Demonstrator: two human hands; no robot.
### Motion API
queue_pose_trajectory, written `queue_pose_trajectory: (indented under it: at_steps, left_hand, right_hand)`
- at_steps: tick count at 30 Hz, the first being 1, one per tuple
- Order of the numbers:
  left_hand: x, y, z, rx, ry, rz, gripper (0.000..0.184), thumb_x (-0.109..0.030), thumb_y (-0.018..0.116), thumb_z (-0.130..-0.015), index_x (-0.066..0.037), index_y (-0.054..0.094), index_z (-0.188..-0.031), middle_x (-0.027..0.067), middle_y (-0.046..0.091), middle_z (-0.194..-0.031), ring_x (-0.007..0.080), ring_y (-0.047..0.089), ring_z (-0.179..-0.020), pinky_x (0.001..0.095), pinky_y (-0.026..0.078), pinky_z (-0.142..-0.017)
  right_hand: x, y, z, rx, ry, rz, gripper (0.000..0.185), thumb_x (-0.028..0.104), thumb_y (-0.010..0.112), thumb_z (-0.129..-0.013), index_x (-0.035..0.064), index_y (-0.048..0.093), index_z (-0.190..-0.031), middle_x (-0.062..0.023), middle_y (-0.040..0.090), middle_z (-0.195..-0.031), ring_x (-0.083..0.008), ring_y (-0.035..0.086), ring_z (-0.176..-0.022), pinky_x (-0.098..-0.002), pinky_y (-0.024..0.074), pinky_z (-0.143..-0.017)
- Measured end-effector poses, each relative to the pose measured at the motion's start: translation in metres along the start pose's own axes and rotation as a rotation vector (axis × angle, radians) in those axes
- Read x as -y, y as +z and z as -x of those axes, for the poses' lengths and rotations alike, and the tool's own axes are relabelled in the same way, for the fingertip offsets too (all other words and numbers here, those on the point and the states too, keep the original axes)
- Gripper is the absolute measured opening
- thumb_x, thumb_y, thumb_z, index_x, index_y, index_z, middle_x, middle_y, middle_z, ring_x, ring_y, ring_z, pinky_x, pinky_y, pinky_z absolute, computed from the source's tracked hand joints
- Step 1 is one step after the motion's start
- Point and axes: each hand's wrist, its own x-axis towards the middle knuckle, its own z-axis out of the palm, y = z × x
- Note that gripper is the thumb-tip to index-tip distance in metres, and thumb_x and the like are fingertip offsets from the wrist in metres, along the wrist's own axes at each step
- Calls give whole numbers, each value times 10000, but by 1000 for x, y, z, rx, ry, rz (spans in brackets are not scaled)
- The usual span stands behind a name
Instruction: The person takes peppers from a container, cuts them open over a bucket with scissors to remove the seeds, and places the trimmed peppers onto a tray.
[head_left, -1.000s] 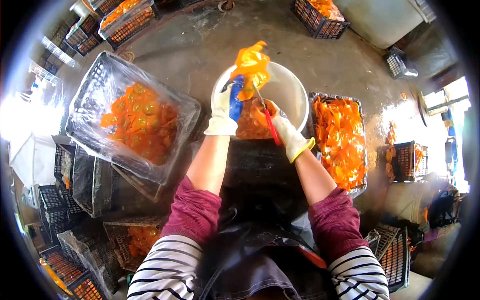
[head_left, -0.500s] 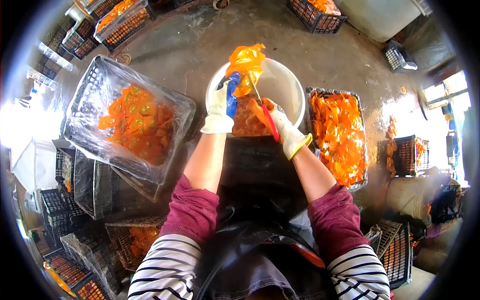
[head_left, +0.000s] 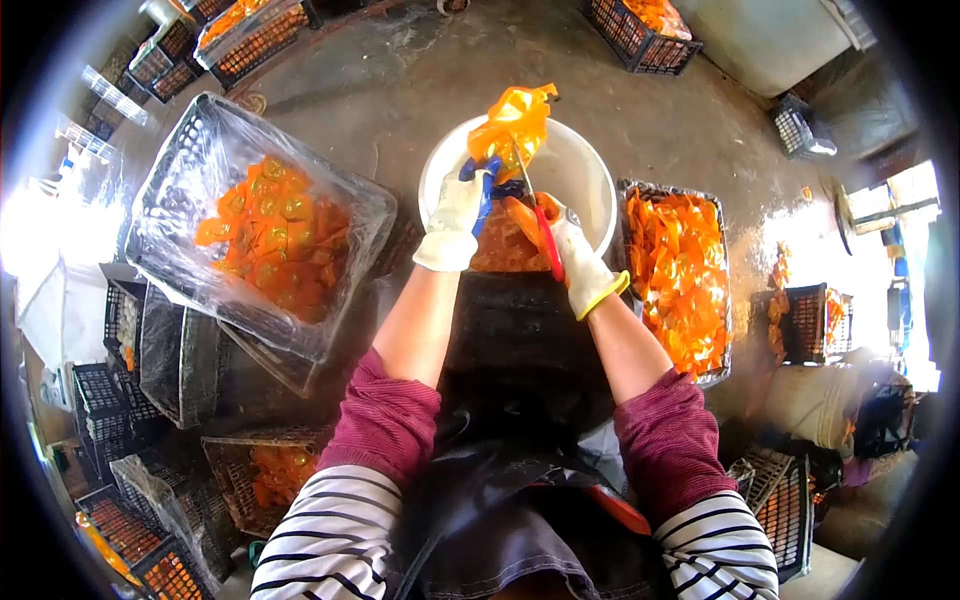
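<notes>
My left hand, in a white and blue glove, grips a shiny orange piece by its lower end. My right hand, in a white and orange glove with a yellow cuff, is closed on red-handled scissors. The scissor blades point up against the orange piece. Both hands are over a white bucket with pale orange material low inside. Right of the bucket stands a crate heaped with glossy orange pieces.
At the left, a plastic-lined crate holds orange pieces with round golden spots. Stacked dark crates stand at the lower left. Another crate sits at the back, beside a big grey tub. More crates are at the lower right.
The orange piece has shifted slightly and now leans to the right. My left hand's fingers have changed position at its lower end. The scissors remain in my right hand.
</notes>
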Motion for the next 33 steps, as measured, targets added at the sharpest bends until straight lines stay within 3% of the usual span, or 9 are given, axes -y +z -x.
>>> queue_pose_trajectory:
  at_steps: [4, 9, 14, 16, 18, 22, 28, 31, 33]
  left_hand:
    - [-29, -2, 8, 81, -132, -400, 333, -101, 504, -948, 16, 534, -1257, 102, 651, -1019, 130, 629, -697, 250, 495, -603]
    - [8, -10, -8, -25, -30, -217, 312, -179, 522, -915, -61, 608, -1191, 173, 660, -1049, 290, 632, -988, 373, 479, -872]
    - [-2, -12, -2, -14, -32, -376, 312, -154, 517, -907, -71, 614, -1192, 179, 653, -1060, 304, 627, -987, 379, 465, -889]
    - [-6, -15, 2, 1, 143, -683, 337, -72, 495, -907, -23, 568, -1232, 138, 665, -1073, 211, 657, -843, 300, 494, -703]
    - [-21, -13, 7, 24, 6, -540, 340, -36, 509, -888, -17, 575, -1221, 154, 661, -1090, 229, 675, -868, 309, 528, -741]
    - [-47, -9, 20, -160, 201, -681, 274, -137, 528, -869, -70, 655, -1103, 173, 651, -1061, 330, 602, -1019, 387, 465, -904]
    - [-54, -14, 16, -178, 226, -836, 300, -168, 616, -852, -58, 639, -1131, 155, 661, -1067, 276, 629, -978, 347, 489, -877]
    - [-36, -7, 7, -128, 158, 94, 306, -204, 641, -874, -49, 630, -1138, 77, 672, -971, 150, 618, -819, 294, 495, -733]
    - [-40, -8, 12, -7, -12, 32, 323, -251, 648, -886, -18, 634, -1110, 49, 657, -963, 81, 577, -834, 247, 480, -717]
  right_hand:
    - [0, -1, 0, 30, -105, 147, 282, 103, 578, -927, 19, 532, -1192, -90, 630, -1049, -172, 621, -969, -235, 505, -849]
    - [-16, -14, -12, 59, -42, -15, 269, 100, 598, -914, 37, 535, -1168, -69, 626, -1017, -137, 611, -905, -219, 503, -772]
    - [-10, -5, -4, -7, -301, 330, 212, 68, 584, -912, 44, 555, -1120, -30, 603, -906, -111, 590, -787, -201, 477, -651]
    - [-10, -9, -1, 12, -266, 265, 260, 148, 648, -872, 41, 578, -1097, -48, 625, -905, -135, 591, -771, -246, 470, -670]
    - [-3, -15, 0, 6, -5, 253, 325, 247, 689, -843, 46, 595, -1081, -78, 641, -862, -163, 595, -786, -290, 468, -712]
    - [-12, -21, -4, 25, -188, 402, 286, 31, 555, -900, 17, 544, -1186, -58, 625, -962, -151, 612, -827, -238, 498, -660]
    - [-31, -32, -19, 27, -212, 389, 321, 142, 593, -904, 20, 543, -1196, -70, 645, -897, -154, 640, -739, -254, 508, -608]
    - [16, -4, 16, 69, 26, 316, 331, 194, 615, -899, 22, 550, -1174, -78, 647, -859, -151, 641, -689, -255, 511, -594]
    - [22, -1, 19, 68, 83, 205, 343, 229, 629, -893, 27, 552, -1159, -83, 644, -828, -149, 641, -661, -251, 511, -578]
